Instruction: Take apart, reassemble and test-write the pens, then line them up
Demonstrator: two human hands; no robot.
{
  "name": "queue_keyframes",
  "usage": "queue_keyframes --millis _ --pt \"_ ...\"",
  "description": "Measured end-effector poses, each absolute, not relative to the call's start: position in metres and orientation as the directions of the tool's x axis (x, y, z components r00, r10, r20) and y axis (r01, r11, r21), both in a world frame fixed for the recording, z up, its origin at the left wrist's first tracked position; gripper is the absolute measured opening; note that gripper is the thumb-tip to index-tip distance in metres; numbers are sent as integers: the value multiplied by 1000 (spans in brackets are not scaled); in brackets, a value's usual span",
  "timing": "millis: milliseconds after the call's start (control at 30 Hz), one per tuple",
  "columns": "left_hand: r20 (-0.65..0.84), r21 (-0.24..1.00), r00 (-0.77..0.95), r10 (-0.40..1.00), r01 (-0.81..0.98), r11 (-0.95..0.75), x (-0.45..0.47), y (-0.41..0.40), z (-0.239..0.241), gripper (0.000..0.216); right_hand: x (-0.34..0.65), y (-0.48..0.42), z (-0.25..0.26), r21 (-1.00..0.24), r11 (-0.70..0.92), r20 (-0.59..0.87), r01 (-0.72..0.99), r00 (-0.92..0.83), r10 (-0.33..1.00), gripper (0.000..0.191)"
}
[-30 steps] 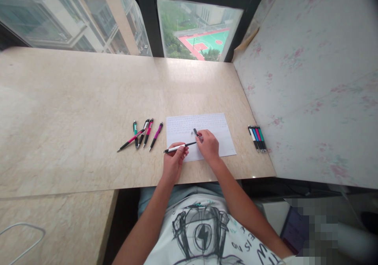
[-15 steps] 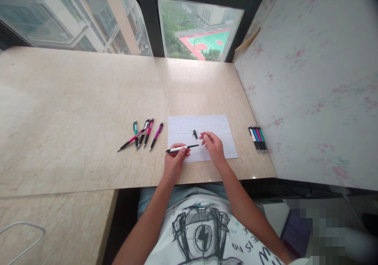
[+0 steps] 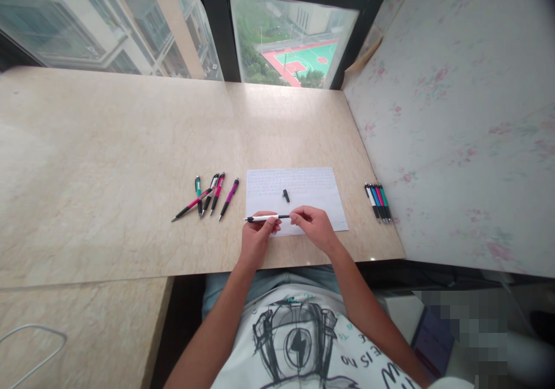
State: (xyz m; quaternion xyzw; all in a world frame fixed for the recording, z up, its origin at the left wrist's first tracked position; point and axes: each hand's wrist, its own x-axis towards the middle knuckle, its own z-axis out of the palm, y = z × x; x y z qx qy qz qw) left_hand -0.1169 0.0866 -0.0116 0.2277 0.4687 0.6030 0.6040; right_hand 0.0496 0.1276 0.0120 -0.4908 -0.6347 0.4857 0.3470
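To the left of the left grip (image 3: 258,239), five pens (image 3: 228,200) block a low sideways path. A white pen (image 3: 259,219) bars the gap across to the right grip (image 3: 315,226). Just beyond both, a small black part (image 3: 286,196) obstructs; farther ahead, the worktop (image 3: 281,129) lies open. Rightward, there is room until the pen row (image 3: 378,203) beside the wall (image 3: 455,146).
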Motion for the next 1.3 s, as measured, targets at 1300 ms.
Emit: queue_keyframes --millis 1300 --pt "-258 874 -183 949 -462 148 -116 84 -16 28 49 122 8 -959 -14 -104 283 -305 947 37"
